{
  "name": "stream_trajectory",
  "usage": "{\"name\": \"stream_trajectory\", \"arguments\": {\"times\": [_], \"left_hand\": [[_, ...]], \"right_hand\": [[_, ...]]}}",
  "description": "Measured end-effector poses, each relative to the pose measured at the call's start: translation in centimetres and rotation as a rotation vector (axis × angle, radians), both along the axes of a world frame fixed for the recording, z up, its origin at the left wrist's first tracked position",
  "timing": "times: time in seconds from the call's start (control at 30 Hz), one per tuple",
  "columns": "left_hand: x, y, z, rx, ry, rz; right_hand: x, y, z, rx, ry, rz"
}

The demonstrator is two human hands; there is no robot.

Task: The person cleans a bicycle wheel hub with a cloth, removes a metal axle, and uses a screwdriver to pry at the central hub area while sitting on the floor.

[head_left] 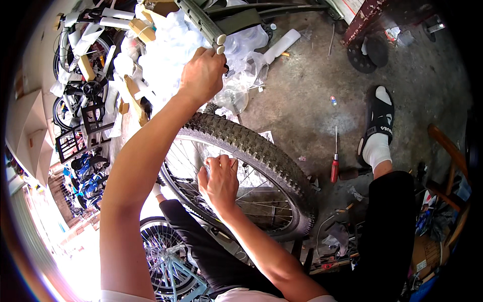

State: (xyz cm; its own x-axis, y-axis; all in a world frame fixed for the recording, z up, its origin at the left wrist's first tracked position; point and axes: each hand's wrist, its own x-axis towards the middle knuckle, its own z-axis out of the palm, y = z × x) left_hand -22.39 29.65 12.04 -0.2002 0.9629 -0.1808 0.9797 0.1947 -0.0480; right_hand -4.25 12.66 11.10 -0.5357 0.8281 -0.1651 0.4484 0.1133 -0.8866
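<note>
A bicycle wheel with a black knobbly tyre [251,143] leans in front of me between my legs. Its pale rim and thin spokes show beneath the tread. My left hand [202,74] is closed beyond the top of the tyre, beside the pale-capped end of a dark green bar [199,19]. A small black bit shows by its fingers; the rest of what it grips is hidden. Over the spokes, just inside the rim, my right hand [220,183] has its fingers curled together. What lies between those fingertips is too small to name.
On the concrete floor lies a red-handled screwdriver [335,168], near my right foot in a black sandal [379,113]. Clear plastic wrapping [168,48] heaps up at the far left, beside packed bicycle parts [90,88]. A wooden stool [450,151] stands at the right.
</note>
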Motion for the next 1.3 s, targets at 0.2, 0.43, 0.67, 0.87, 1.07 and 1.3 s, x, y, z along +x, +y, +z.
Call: {"name": "stream_trajectory", "arguments": {"times": [0.2,0.43,0.67,0.87,1.07,1.3], "left_hand": [[0.1,-0.4,-0.1,-0.059,0.003,0.029],[0.8,-1.2,-0.4,-0.128,-0.078,0.105],[0.0,-1.4,-0.8,-0.149,-0.145,0.148],[-0.1,-0.8,0.5,-0.182,-0.463,0.303],[-0.4,-0.4,0.7,-0.15,-0.265,0.277],[0.5,0.3,-1.6,-0.369,0.148,-0.171]], "right_hand": [[0.0,-0.1,0.0,-0.018,0.029,0.012],[-0.2,-0.2,-0.3,0.0,0.02,-0.008],[-0.2,-0.4,-0.3,-0.013,0.039,-0.004],[-0.2,0.0,-0.2,-0.033,0.015,0.004],[-0.1,0.0,-0.4,-0.042,0.023,0.006],[0.0,-0.1,-0.9,-0.031,0.006,0.014]]}}
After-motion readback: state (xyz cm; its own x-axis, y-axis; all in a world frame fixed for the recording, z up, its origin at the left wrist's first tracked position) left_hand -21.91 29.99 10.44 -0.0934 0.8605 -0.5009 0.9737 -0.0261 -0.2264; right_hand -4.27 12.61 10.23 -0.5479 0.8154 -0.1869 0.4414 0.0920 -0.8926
